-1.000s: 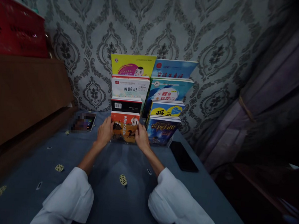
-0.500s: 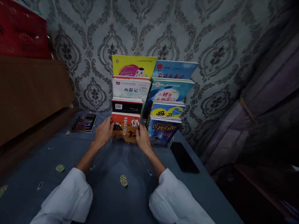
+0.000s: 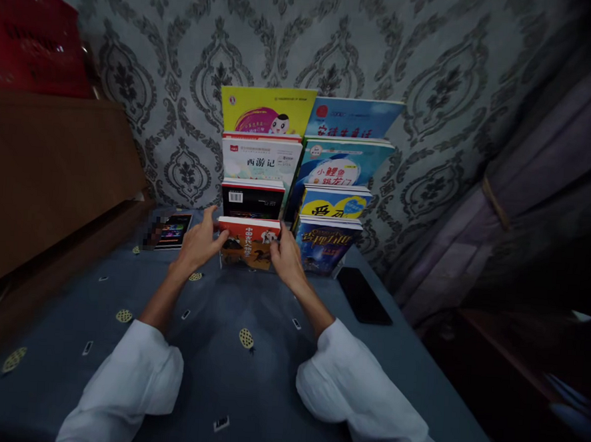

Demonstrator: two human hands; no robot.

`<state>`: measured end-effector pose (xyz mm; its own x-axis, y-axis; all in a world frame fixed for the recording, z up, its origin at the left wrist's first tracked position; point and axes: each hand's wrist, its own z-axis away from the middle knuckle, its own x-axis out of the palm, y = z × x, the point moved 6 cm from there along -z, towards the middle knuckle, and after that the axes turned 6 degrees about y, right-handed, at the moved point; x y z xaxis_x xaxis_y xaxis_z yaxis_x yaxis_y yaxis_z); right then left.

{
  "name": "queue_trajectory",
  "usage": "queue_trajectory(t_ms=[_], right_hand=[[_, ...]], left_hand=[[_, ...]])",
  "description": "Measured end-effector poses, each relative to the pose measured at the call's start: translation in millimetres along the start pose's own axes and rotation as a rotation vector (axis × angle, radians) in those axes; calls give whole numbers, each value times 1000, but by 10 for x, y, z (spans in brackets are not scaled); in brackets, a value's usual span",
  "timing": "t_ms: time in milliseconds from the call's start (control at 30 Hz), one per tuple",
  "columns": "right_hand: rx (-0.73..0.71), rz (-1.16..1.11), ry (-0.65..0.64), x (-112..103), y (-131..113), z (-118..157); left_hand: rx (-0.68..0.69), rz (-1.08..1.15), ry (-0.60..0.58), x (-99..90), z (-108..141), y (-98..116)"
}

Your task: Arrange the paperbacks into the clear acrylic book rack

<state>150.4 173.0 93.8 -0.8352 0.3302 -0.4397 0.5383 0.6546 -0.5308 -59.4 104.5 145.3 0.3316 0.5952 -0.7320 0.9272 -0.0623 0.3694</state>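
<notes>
An orange-red book (image 3: 250,246) with Chinese characters and horses stands in the front left slot of a tiered rack. My right hand (image 3: 288,257) grips its right edge, thumb in front and fingers behind. By its left edge is my left hand (image 3: 201,242), index finger raised and apart from the thumb, whose tip is at the cover. Directly behind stands a black book (image 3: 252,202) with a barcode. Farther back rise a white book (image 3: 259,160) and a yellow book (image 3: 267,107). To the right is a dark blue book (image 3: 326,246), close to my right fingers.
More books, including a yellow-and-blue book (image 3: 337,202) and a teal book (image 3: 349,164), fill the right column. A black phone-like slab (image 3: 365,296) lies right of the rack. A dark book (image 3: 174,232) lies left. Wooden furniture (image 3: 52,179) borders the left, a curtain (image 3: 497,200) the right.
My left hand's fingers have spread and lifted from the orange-red book's left edge. More of the black book's cover shows behind it. The right hand keeps its grip.
</notes>
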Motion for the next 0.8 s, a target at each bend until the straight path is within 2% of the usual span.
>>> queue_trajectory(t_ms=[233, 400, 467, 500, 567, 600, 667, 800], right_hand=[[15, 25, -29, -88, -17, -54], [-16, 21, -18, -170, -112, -61], [-28, 13, -3, -214, -175, -55], [-31, 12, -1, -237, -209, -53], [-37, 14, -5, -294, -287, -54], [-46, 14, -2, -333, -336, -59], [-86, 6, 28, -436, -459, -72], [-187, -36, 137, -674, -737, -92]], left_hand=[[20, -42, -63, -69, 16, 68], [117, 126, -217, -5, -22, -94], [126, 199, -326, 83, -35, -300], [88, 186, -378, 138, -36, -454], [-85, -32, -436, 236, -16, -864], [-204, -211, -440, 257, 13, -1094], [-320, -336, -400, 283, 77, -1402], [-407, -453, -334, 367, 186, -1745]])
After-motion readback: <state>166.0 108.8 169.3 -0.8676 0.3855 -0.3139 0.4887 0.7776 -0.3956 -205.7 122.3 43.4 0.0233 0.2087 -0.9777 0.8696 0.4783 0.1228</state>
